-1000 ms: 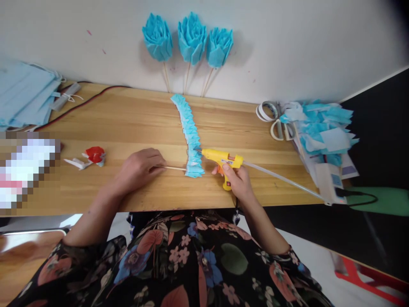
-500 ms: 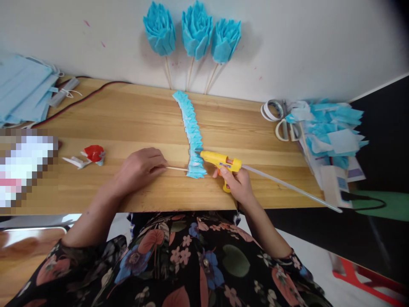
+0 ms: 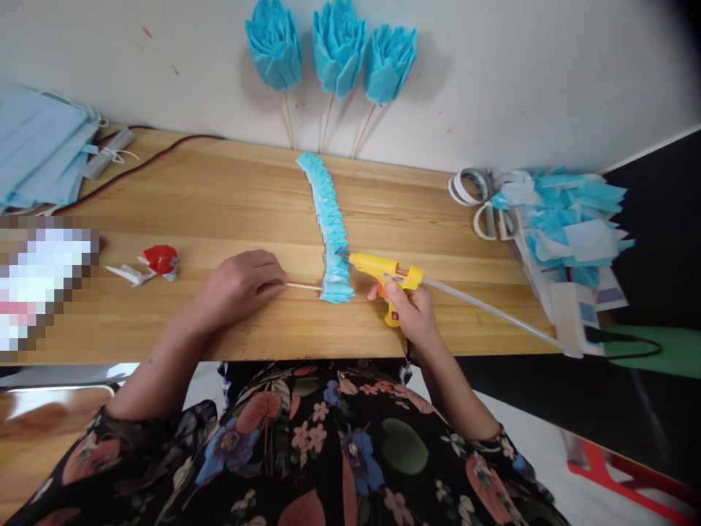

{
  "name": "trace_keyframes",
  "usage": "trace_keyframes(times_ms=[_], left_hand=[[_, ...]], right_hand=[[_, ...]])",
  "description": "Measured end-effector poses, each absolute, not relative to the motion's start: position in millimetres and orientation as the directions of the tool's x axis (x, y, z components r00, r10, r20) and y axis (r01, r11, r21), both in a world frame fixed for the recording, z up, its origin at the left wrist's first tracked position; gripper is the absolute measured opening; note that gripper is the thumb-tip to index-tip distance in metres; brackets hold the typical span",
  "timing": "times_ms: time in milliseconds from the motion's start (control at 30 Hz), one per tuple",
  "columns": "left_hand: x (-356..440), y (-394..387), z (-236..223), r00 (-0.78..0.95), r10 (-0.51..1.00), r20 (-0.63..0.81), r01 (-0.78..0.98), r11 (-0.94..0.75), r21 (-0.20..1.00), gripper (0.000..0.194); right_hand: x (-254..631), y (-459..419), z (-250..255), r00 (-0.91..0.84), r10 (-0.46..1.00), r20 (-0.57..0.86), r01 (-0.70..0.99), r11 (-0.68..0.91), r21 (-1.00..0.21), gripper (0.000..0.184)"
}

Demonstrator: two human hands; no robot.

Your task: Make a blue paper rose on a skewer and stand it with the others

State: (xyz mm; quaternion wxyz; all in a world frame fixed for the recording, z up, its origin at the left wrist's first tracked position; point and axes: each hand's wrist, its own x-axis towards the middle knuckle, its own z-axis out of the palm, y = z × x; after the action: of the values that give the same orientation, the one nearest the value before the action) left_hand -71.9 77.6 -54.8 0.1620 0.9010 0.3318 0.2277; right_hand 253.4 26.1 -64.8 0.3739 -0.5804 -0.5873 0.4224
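Note:
My right hand (image 3: pixel 415 310) is closed round the handle of a yellow glue gun (image 3: pixel 383 269), a long clear glue stick (image 3: pixel 498 314) trailing from its back. The gun's nozzle points left, at the lower part of a pleated blue strip (image 3: pixel 331 219) lying on the table. Whether the tip touches the strip I cannot tell. At left, my left hand (image 3: pixel 244 285) rests on the wood and pinches a thin wooden stick (image 3: pixel 302 286), whose far end meets the strip's lower end.
Three blue flowers on sticks (image 3: pixel 338 55) lean against the wall. Scissors (image 3: pixel 494 221), tape rolls (image 3: pixel 467 188) and a heap of blue pieces (image 3: pixel 580 212) lie right, beside a white power block (image 3: pixel 572 314). Blue face masks (image 3: pixel 41 150), a cable (image 3: pixel 147 162) and a red wrapper (image 3: pixel 161 259) lie left.
The glue gun in my right hand has shifted slightly right and up, its glue stick swinging a little with it. My left hand holds the stick in the same place.

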Motion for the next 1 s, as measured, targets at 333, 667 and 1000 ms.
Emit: trace_keyframes(times_ms=[333,667,1000], left_hand=[[-71,76,-53,0.661,0.685,0.307,0.528,-0.715,0.459,0.023],[-71,78,-57,0.659,0.683,0.315,0.522,-0.717,0.462,0.022],[-71,77,-54,0.652,0.712,0.259,0.549,-0.679,0.487,0.024]], right_hand=[[253,25,-63,-0.09,0.995,-0.031,0.407,0.008,-0.913,0.043],[250,26,-58,-0.135,0.99,0.04,0.49,0.102,-0.866,0.039],[247,25,-55,-0.095,0.995,0.014,0.541,0.063,-0.838,0.041]])
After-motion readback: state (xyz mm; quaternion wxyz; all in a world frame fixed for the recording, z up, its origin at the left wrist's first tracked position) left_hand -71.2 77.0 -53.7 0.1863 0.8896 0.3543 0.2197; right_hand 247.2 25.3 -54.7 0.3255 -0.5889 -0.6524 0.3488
